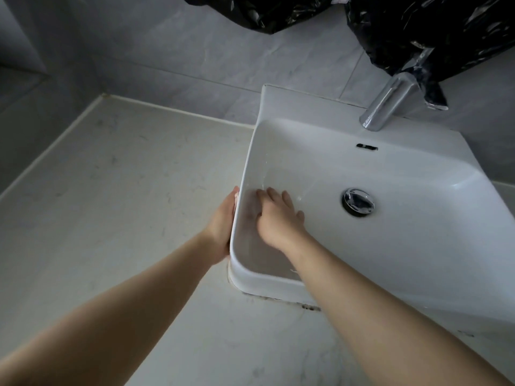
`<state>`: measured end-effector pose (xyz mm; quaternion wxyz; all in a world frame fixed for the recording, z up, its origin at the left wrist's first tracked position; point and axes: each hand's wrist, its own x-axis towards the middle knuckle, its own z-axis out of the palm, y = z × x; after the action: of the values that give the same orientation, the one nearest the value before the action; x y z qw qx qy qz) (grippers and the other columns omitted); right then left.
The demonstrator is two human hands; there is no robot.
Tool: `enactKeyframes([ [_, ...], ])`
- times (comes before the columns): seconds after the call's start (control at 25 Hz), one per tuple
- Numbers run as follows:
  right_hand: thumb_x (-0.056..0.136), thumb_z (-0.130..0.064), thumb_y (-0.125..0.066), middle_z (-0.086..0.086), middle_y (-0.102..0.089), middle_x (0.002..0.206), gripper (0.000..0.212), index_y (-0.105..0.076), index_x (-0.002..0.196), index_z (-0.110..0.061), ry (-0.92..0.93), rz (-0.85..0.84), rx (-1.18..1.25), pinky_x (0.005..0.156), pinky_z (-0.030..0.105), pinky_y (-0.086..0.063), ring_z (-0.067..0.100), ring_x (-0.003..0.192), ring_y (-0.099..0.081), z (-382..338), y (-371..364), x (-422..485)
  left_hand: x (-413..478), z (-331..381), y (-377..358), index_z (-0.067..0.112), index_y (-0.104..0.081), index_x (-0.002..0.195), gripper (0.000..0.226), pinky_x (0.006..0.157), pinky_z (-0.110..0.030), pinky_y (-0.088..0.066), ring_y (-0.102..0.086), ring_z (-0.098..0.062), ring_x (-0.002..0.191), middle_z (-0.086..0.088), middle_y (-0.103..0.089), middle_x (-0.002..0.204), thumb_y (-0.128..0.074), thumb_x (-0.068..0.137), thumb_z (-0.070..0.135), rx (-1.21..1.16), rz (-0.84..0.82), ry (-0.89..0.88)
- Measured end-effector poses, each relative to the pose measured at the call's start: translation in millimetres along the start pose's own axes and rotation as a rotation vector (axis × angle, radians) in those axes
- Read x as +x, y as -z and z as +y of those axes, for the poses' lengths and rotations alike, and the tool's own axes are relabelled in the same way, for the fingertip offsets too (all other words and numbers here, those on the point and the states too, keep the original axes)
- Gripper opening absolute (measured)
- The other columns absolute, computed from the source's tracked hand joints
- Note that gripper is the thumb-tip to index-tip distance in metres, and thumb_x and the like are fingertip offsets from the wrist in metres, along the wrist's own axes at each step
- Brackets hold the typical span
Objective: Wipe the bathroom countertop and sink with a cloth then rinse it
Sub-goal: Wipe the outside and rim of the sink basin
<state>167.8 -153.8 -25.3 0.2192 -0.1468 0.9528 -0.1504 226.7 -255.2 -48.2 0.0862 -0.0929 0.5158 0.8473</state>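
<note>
A white rectangular sink (390, 246) stands on the pale marbled countertop (111, 190). My left hand (223, 227) presses against the outside of the sink's left wall. A small pale edge of the cloth (236, 198) peeks out between its fingertips and the rim, and the rest of the cloth is hidden under the palm. My right hand (276, 218) is inside the basin with its fingers spread flat against the left inner wall. Nothing shows in it. The basin looks wet near the fingers.
A chrome drain plug (358, 202) sits in the basin floor and an overflow slot (367, 147) in the back wall. A chrome tap (390, 103) rises behind the sink. Black plastic bags (418, 32) hang above it. Grey tiled walls close the back and left.
</note>
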Motion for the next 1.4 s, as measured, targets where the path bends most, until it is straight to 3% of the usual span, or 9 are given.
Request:
enactKeyframes([
  [0.12, 0.096, -0.011, -0.029, -0.004, -0.01, 0.157, 0.053, -0.019, 0.146, -0.024, -0.003, 0.037, -0.016, 0.11, 0.06, -0.014, 0.027, 0.144, -0.004, 4.0, 4.6, 19.3, -7.7, -3.1, 2.0, 0.007, -0.059, 0.108, 0.049, 0.057, -0.021, -0.051, -0.065, -0.014, 0.062, -0.001, -0.071, 0.07, -0.02, 0.101, 0.037, 0.051, -0.002, 0.033],
  [0.2, 0.097, -0.016, -0.031, -0.003, -0.017, 0.155, 0.048, -0.023, 0.144, -0.025, 0.001, 0.105, -0.031, 0.108, 0.06, -0.019, 0.026, 0.142, -0.011, 4.0, -0.8, 25.2, -18.7, -4.2, -4.2, 0.004, -0.052, 0.118, 0.05, 0.054, -0.03, -0.055, -0.06, -0.023, 0.05, 0.0, -0.069, 0.064, -0.022, 0.1, 0.04, 0.077, 0.05, 0.097],
  [0.32, 0.098, -0.025, -0.03, -0.005, -0.022, 0.153, 0.045, -0.027, 0.143, -0.027, -0.023, 0.15, 0.025, 0.109, 0.058, -0.017, 0.023, 0.142, -0.012, 2.1, -6.7, 26.7, 9.4, 12.8, -2.6, 0.015, -0.052, 0.128, 0.054, 0.094, -0.039, -0.047, -0.063, -0.024, 0.099, -0.009, -0.066, 0.114, -0.025, 0.097, 0.051, 0.01, 0.015, 0.102],
  [0.44, 0.098, -0.029, -0.03, -0.006, -0.021, 0.154, 0.045, -0.028, 0.143, -0.028, -0.041, 0.159, 0.064, 0.11, 0.056, -0.014, 0.022, 0.143, -0.011, 3.6, -5.5, 27.0, 48.0, 25.3, 8.2, 0.012, -0.063, 0.111, 0.06, 0.104, -0.041, -0.039, -0.053, -0.034, 0.117, -0.019, -0.06, 0.123, -0.024, 0.094, 0.055, -0.028, -0.002, 0.149],
  [0.68, 0.098, -0.028, -0.032, -0.007, -0.018, 0.155, 0.047, -0.027, 0.144, -0.029, -0.072, 0.141, 0.06, 0.112, 0.054, -0.013, 0.021, 0.144, -0.008, 1.9, -4.4, 28.9, 21.5, -9.2, 12.7, 0.031, -0.037, 0.139, 0.057, 0.11, -0.039, -0.03, -0.043, -0.013, 0.129, 0.002, -0.044, 0.143, -0.039, 0.088, 0.055, -0.142, 0.001, 0.003],
  [0.76, 0.097, -0.028, -0.032, -0.006, -0.019, 0.155, 0.046, -0.028, 0.143, -0.029, -0.08, 0.144, 0.063, 0.112, 0.055, -0.014, 0.022, 0.143, -0.009, 0.1, -3.0, 29.3, 46.3, 6.6, 11.5, 0.028, -0.031, 0.142, 0.063, 0.111, -0.037, -0.029, -0.041, -0.013, 0.13, 0.001, -0.042, 0.143, -0.045, 0.085, 0.049, -0.035, 0.029, -0.112],
  [0.92, 0.096, -0.026, -0.034, -0.006, -0.022, 0.153, 0.046, -0.03, 0.142, -0.027, -0.059, 0.181, 0.058, 0.11, 0.055, -0.017, 0.022, 0.142, -0.012, -2.3, -3.6, 26.9, 96.0, 49.7, 6.1, 0.023, -0.036, 0.137, 0.067, 0.108, -0.051, -0.032, -0.048, -0.033, 0.122, -0.01, -0.052, 0.126, -0.052, 0.079, 0.052, 0.048, 0.045, 0.012],
  [1.16, 0.097, -0.031, -0.032, -0.008, -0.023, 0.152, 0.044, -0.029, 0.141, -0.03, -0.072, 0.153, 0.042, 0.11, 0.055, -0.017, 0.022, 0.143, -0.011, 0.4, -5.9, 32.4, 47.7, 12.4, 11.4, 0.034, -0.03, 0.14, 0.056, 0.107, -0.035, -0.034, -0.046, -0.015, 0.126, 0.001, -0.05, 0.137, -0.045, 0.087, 0.038, 0.002, -0.045, -0.094],
  [1.4, 0.095, -0.025, -0.037, -0.005, -0.021, 0.154, 0.043, -0.037, 0.138, -0.031, -0.039, 0.201, 0.065, 0.112, 0.051, -0.016, 0.022, 0.141, -0.015, -3.9, 12.5, 39.7, 132.3, 58.6, 13.3, 0.026, -0.047, 0.124, 0.044, 0.1, -0.047, -0.042, -0.052, -0.038, 0.113, -0.023, -0.053, 0.123, -0.047, 0.083, 0.042, 0.153, 0.073, -0.008],
])
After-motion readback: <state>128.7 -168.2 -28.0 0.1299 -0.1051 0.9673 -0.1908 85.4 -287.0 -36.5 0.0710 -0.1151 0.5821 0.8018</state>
